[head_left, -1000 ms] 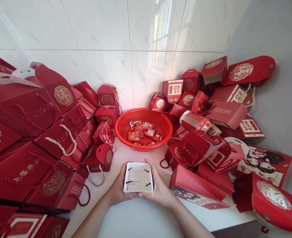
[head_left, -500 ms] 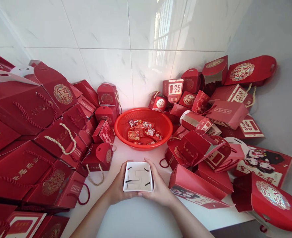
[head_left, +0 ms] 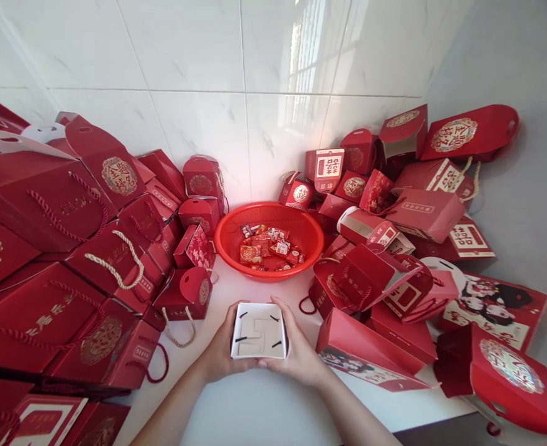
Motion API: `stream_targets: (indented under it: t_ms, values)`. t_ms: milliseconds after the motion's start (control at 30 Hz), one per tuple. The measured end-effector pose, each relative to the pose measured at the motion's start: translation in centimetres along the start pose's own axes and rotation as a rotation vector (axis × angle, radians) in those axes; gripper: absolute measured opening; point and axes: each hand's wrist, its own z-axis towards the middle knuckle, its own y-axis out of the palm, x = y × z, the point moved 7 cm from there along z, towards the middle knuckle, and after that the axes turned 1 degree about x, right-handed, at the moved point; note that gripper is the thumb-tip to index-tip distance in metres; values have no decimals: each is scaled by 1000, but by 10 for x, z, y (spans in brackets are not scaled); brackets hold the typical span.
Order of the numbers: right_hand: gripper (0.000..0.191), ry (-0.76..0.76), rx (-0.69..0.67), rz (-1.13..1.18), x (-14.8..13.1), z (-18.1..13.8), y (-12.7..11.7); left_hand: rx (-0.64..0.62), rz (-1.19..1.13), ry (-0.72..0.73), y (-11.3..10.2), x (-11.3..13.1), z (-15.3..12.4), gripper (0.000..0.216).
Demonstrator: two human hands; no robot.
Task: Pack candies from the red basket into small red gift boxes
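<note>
Between my two hands is a small gift box [head_left: 258, 331], its open top turned towards me. Its inside is white, with folded flaps forming the bottom and several dark cord ends poking through the walls. My left hand [head_left: 224, 347] grips the box's left side, and my right hand [head_left: 296, 344] wraps its right side with the thumb at the near edge. The outer faces are mostly hidden by my fingers. Just beyond the box stands a red plastic basket [head_left: 227, 253] with several wrapped candies [head_left: 271, 248] in it.
On the left, closed red gift boxes [head_left: 80, 310] with rope handles are stacked high. A loose heap of red boxes [head_left: 375, 341], some with flaps standing up, covers the right side. A white tiled wall [head_left: 199, 136] rises behind the white table [head_left: 229, 288].
</note>
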Motion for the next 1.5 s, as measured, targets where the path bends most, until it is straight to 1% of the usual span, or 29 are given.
stream_targets:
  t_ms: [333, 433, 600, 900, 1500]
  values:
    - [124, -7, -5, -2, 1, 0, 0, 0, -18, -24, -1, -5, -1, 95]
    - [122, -11, -3, -1, 1, 0, 0, -1, -6, -15, -2, -5, -1, 95]
    - [125, -3, -9, -5, 1, 0, 0, -5, -1, -4, -2, -4, -1, 94]
    - [123, -30, -28, 8, -2, 0, 1, -3, 6, -22, -1, -3, -1, 94]
    - [124, -19, -19, -1, -1, 0, 1, -4, 16, -14, -1, -3, -1, 94]
